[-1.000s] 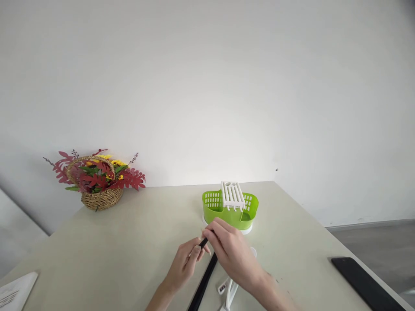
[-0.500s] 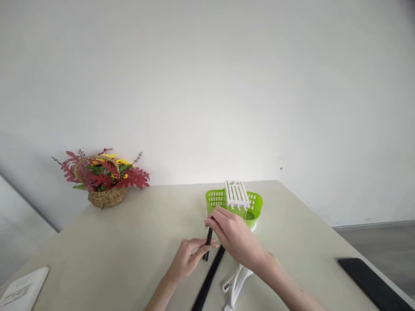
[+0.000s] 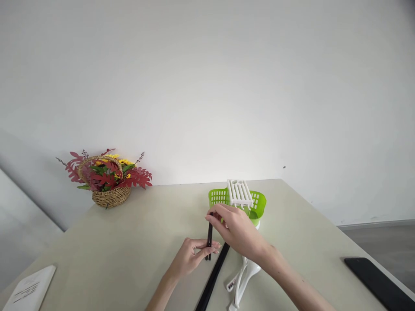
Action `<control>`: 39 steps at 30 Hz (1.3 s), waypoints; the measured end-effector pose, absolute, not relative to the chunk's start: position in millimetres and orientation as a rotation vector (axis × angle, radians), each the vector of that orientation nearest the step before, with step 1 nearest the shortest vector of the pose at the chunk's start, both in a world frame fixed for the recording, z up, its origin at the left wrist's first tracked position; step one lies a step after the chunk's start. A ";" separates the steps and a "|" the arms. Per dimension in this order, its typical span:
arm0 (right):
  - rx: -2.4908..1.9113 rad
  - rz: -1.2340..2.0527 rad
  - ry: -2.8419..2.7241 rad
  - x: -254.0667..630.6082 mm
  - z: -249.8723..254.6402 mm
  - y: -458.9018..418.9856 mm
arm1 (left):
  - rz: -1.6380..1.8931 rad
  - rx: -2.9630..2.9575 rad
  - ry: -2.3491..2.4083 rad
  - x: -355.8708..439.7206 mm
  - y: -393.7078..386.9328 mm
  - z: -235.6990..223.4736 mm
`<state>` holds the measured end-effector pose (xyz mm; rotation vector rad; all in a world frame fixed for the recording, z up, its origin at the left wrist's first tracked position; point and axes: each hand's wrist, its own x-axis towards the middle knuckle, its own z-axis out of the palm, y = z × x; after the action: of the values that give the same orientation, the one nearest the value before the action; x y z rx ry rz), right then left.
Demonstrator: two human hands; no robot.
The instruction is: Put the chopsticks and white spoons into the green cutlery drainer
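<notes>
A pair of black chopsticks [image 3: 210, 235] stands nearly upright between my two hands. My left hand [image 3: 191, 257] pinches them near their lower ends, thumb in front and fingers behind. With its fingertips, my right hand [image 3: 235, 226] grips their top ends. More black chopsticks [image 3: 214, 276] lie together on the table just right of my left hand. Partly under my right wrist, white utensils [image 3: 248, 276] with a small tag rest on the table. Behind my right hand stands a green basket [image 3: 218, 196] with a white slotted rack [image 3: 240, 192] across its top; my hand hides its front.
A wicker basket of artificial flowers [image 3: 112, 196] sits at the back left against the wall. A white box-like object with dark lines [image 3: 30, 289] lies at the left front. Near the table's right edge is a black phone [image 3: 379, 280].
The chopsticks in my hands have become more upright, with their lower ends closer together. The whole view has shifted slightly, so things sit a little further right.
</notes>
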<state>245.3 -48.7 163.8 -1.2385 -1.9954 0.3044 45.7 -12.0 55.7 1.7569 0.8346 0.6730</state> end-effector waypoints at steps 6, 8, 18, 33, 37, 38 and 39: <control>-1.232 0.255 -2.055 252.4 166.1 -43.4 | 0.622 1.734 0.797 42.9 -10.5 50.2; -1.229 0.252 -2.051 255.2 167.3 -42.6 | 0.633 1.727 0.783 43.7 -11.1 50.9; -1.215 0.306 -2.052 259.4 170.2 -41.1 | 0.769 1.701 0.822 43.1 -8.0 44.8; -1.174 0.600 -1.882 263.0 175.7 -38.5 | 0.758 1.804 0.860 45.6 -12.8 56.0; -1.183 0.566 -1.911 262.6 181.3 -34.6 | 0.776 1.773 0.872 43.9 -11.5 56.0; -1.180 0.550 -1.910 263.4 183.6 -32.9 | 0.778 1.763 0.872 43.1 -10.5 55.4; -1.175 0.542 -1.899 265.2 187.1 -30.8 | 0.777 1.759 0.874 42.3 -9.3 54.2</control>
<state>265.2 -30.8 187.1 -1.1748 -1.8993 0.5418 42.3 -9.3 54.2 1.7595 0.8739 0.7769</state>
